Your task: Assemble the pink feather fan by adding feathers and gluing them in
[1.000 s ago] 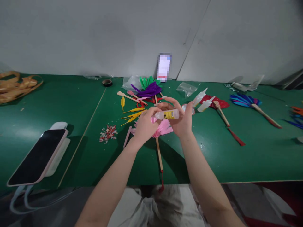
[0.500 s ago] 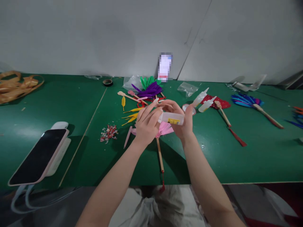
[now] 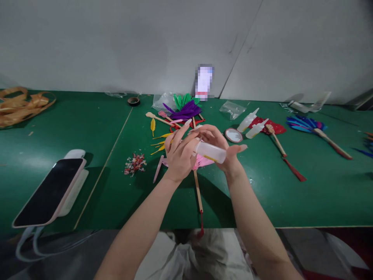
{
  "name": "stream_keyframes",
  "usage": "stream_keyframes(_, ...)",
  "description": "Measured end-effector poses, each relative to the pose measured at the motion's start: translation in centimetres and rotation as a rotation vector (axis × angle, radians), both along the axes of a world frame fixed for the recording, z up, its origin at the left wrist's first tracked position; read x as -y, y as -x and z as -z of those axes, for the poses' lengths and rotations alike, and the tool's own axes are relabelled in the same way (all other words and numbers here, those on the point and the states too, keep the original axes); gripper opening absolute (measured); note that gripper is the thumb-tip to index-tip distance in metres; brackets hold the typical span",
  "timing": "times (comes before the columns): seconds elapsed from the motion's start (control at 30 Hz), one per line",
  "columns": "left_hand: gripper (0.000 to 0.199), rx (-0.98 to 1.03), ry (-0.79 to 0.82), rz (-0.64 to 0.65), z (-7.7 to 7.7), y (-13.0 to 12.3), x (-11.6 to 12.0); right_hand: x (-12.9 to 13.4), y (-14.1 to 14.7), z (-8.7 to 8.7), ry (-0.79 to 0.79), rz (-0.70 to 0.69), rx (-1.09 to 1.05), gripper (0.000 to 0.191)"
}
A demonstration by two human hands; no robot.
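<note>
A translucent plastic glue bottle (image 3: 212, 153) with a yellow label lies tilted between my hands, its base to the right. My left hand (image 3: 181, 155) is closed around the bottle's narrow end, index finger extended upward. My right hand (image 3: 229, 149) is open behind the base, thumb stretched out to the right and fingers bent toward the left hand's fingertips. Whether those fingers touch anything small is hidden. Below them on the table is a pink feather fan (image 3: 204, 161), partly covered, with a wooden handle (image 3: 197, 190) and red tassel (image 3: 201, 229).
Yellow feathers (image 3: 159, 147), purple feathers (image 3: 185, 111) and wooden handles (image 3: 159, 118) lie behind my hands. Two more glue bottles (image 3: 256, 128) and a tape roll (image 3: 234, 135) are on the right, by a red fan (image 3: 271, 128) and blue fan (image 3: 305, 123). Left are scraps (image 3: 135, 164) and a phone (image 3: 49, 194).
My right thumb has swung outward, away from the bottle. The bottle has turned, with its label now lower and its base slightly lower. My left hand stays at its narrow end.
</note>
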State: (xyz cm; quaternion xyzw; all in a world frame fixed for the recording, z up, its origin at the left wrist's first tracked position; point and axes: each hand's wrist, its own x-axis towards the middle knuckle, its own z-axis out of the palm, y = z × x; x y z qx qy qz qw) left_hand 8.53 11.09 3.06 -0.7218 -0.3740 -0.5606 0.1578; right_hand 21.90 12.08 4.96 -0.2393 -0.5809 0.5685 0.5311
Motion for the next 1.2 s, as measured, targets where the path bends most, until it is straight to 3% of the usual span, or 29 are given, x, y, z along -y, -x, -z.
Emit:
stream_keyframes(0.17, 0.009, 0.084, 0.223, 0.114, 1.1, 0.2, -0.1, 0.2, -0.4, -0.7, 0.057, -0.115, 0.059, 0.089)
stream_keyframes(0.3, 0.010, 0.053, 0.200, 0.047, 1.0, 0.1, 0.0, 0.4, -0.4, -0.9, 0.056, -0.149, 0.087, 0.090)
stream_keyframes(0.53, 0.018, -0.026, 0.196, 0.021, 0.5, 0.2, -0.4, -0.5, -1.4, 0.1, 0.034, -0.081, 0.153, 0.070)
stream_keyframes(0.7, 0.012, -0.172, 0.259, -0.129, 1.2, 0.1, -1.0, -1.1, -2.9, 0.1, 0.027, -0.059, 0.140, 0.064)
stream_keyframes(0.97, 0.012, -0.151, 0.286, -0.185, 1.1, 0.0, -0.9, -0.7, -2.6, -0.2, 0.028, -0.062, 0.226, 0.043)
stream_keyframes(1.07, 0.009, -0.202, 0.398, -0.132, 0.8, -0.1, -0.8, -0.8, -2.4, -0.2, 0.036, -0.011, 0.148, 0.037)
stream_keyframes(1.2, 0.016, -0.269, 0.602, 0.078, 0.3, -0.7, -0.5, -0.9, -2.5, -0.2, 0.071, 0.095, 0.115, 0.032)
